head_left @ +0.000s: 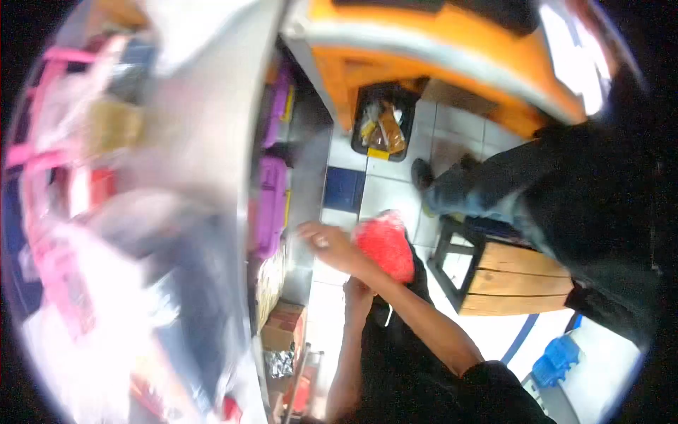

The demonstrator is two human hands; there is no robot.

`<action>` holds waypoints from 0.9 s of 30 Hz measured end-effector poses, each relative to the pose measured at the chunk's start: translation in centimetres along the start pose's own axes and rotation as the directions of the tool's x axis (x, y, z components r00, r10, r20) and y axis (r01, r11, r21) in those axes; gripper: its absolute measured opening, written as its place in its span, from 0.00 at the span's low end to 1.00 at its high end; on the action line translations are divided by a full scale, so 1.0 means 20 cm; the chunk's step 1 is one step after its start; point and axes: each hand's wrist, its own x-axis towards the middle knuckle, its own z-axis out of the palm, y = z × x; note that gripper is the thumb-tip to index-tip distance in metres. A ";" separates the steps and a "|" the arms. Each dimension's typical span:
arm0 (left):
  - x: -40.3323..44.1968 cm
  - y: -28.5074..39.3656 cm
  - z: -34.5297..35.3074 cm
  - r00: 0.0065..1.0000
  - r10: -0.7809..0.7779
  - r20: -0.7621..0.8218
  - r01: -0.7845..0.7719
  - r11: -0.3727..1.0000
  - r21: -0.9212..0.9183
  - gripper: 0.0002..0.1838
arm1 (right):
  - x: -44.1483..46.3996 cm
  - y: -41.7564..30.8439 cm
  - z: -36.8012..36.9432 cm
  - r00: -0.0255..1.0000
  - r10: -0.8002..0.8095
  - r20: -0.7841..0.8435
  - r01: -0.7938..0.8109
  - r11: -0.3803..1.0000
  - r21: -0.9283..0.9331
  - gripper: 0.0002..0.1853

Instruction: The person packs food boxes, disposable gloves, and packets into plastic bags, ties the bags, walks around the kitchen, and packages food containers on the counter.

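Observation:
My right hand [327, 244] reaches out to the left beside the metal counter, its fingers apart, slightly bent and blurred; I see nothing in them. The right forearm crosses over my left wrist. Just below it, my left hand [358, 292] is closed at the lower edge of a bright red, fuzzy-looking bundle [386, 247]. The forearm hides part of the bundle and most of the left fingers. Whether the bundle is cloth or a filled bag I cannot tell.
On the left runs a shiny metal counter [212, 106] with blurred bags and a pink rack [53, 152]. Purple crates [271, 205] and a cardboard box [284, 321] stand below. A black bin [381, 124], a wooden stool [519, 279] and a person's leg [480, 194] are ahead and right.

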 end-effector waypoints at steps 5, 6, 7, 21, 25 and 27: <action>-0.57 0.71 -0.11 1.000 0.016 0.019 -0.013 0.984 -0.176 0.16 | -0.65 -0.87 -0.26 0.769 -0.264 -0.582 -0.201 0.764 -0.613 0.14; -0.67 0.80 -0.14 0.994 0.095 0.049 -0.086 0.981 -0.174 0.18 | -0.74 -0.96 -0.26 0.826 -0.191 -0.531 -0.205 0.776 -0.597 0.20; -0.77 0.87 -0.18 0.979 0.205 0.000 -0.204 0.972 -0.116 0.18 | -0.81 -1.01 -0.22 0.859 -0.137 -0.494 -0.176 0.826 -0.536 0.26; -1.82 1.59 -0.62 0.536 0.646 -0.543 -0.750 0.660 0.044 0.23 | -0.95 -2.11 0.31 0.978 -0.065 0.199 0.036 0.989 0.144 0.12; -1.81 1.62 -0.72 0.534 0.600 -0.596 -0.734 0.678 0.025 0.12 | -0.88 -2.24 0.47 0.948 -0.140 0.285 0.100 0.984 0.150 0.11; -1.77 1.67 -0.76 0.467 0.567 -0.679 -0.778 0.628 -0.011 0.07 | -0.81 -2.25 0.54 0.954 -0.181 0.239 0.139 0.974 0.180 0.11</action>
